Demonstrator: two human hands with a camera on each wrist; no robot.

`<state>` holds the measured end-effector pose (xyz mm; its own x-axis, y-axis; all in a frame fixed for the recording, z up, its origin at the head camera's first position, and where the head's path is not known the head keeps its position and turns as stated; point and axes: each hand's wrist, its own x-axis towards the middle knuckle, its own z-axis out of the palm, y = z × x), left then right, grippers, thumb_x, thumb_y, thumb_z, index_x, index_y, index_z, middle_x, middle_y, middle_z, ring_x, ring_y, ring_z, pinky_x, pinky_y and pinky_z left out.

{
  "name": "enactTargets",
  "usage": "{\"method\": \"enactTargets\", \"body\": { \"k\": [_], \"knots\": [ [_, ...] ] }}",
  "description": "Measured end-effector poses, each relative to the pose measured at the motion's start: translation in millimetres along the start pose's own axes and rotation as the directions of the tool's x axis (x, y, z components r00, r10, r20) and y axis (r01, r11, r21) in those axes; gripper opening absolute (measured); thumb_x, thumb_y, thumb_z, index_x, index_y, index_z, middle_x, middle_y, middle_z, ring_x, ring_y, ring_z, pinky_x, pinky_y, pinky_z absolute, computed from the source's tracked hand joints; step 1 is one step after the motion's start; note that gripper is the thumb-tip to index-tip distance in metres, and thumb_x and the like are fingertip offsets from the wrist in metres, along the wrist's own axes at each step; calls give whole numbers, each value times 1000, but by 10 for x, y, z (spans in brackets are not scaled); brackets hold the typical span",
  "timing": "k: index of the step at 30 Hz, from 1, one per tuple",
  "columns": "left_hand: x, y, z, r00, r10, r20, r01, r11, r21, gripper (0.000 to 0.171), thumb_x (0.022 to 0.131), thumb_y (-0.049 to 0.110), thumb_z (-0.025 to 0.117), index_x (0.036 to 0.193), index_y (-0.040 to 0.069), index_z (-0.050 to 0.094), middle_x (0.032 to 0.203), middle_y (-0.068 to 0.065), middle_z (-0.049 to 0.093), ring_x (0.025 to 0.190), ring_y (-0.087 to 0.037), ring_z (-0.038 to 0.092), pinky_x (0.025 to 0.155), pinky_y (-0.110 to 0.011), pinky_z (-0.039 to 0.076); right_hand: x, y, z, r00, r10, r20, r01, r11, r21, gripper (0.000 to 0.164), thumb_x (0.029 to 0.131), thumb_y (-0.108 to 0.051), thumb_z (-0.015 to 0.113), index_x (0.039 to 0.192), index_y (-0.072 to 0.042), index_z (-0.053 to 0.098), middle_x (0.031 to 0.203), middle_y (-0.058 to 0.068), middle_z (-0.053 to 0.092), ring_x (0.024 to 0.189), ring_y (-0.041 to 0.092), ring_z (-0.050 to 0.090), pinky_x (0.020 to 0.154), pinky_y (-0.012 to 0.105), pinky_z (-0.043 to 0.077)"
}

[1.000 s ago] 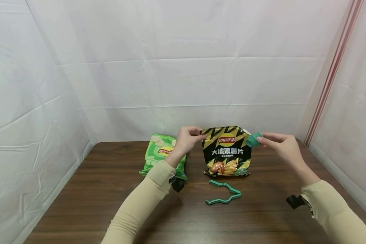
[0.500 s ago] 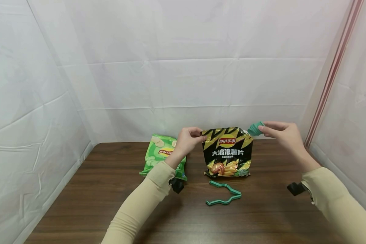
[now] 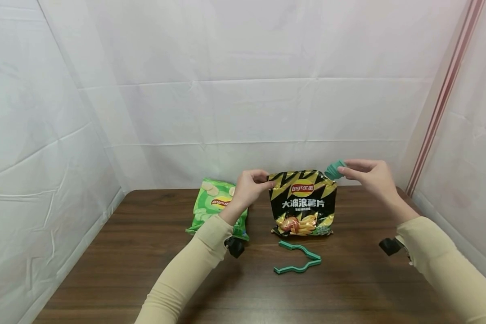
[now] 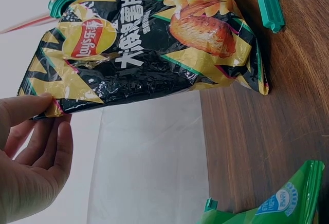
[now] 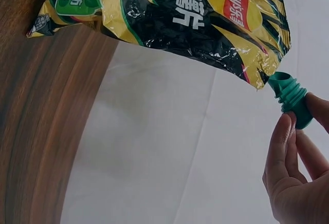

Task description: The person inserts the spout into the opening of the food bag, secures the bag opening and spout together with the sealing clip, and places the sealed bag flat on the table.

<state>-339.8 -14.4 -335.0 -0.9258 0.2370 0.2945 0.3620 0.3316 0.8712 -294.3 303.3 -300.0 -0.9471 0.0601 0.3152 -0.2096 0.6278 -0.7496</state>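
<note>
My left hand [image 3: 249, 189] pinches the top left corner of a black and gold Lay's chip bag [image 3: 301, 211], which stands upright on the table. Between thumb and fingertips, my right hand [image 3: 370, 177] holds a green threaded spout [image 3: 334, 169] at the bag's top right corner. The right wrist view shows the hollow mouth of the spout [image 5: 293, 98] up against that corner; whether it reaches inside cannot be told. In front of the bag lies a green hinged bag clip [image 3: 299, 258], spread in a V.
A green Lay's chip bag [image 3: 210, 204] lies left of the black one, partly hidden by my left forearm. A small green piece [image 4: 211, 203] shows at its edge in the left wrist view. White sheeting [image 3: 251, 112] walls the back and sides of the brown table [image 3: 154, 252].
My right hand has risen with the spout, first swinging slightly away from the bag's corner, then back left to it. The left hand keeps its hold on the bag.
</note>
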Motion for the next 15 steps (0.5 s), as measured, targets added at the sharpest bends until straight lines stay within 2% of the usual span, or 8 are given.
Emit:
{"method": "enactTargets", "body": {
  "k": [9, 15],
  "knots": [
    [6, 8, -10, 1000, -6, 6, 6, 1000, -1, 25, 79, 20, 77, 100, 6, 72, 93, -10, 73, 83, -19, 66, 74, -30, 52, 32, -1, 96, 997, -67, 26, 68, 997, -35, 49, 84, -46, 69, 118, -11, 68, 111, 15, 69, 83, -12, 57, 70, 21, 49],
    [4, 7, -17, 1000, -16, 0, 16, 1000, -2, 25, 79, 20, 78, 100, 7, 72, 93, -9, 73, 85, -19, 66, 76, -31, 52, 57, 3, 119, 993, -103, 57, 105, 994, -31, 48, 85, -42, 69, 120, -8, 67, 108, 17, 70, 78, -12, 58, 64, 24, 52]
  ]
}}
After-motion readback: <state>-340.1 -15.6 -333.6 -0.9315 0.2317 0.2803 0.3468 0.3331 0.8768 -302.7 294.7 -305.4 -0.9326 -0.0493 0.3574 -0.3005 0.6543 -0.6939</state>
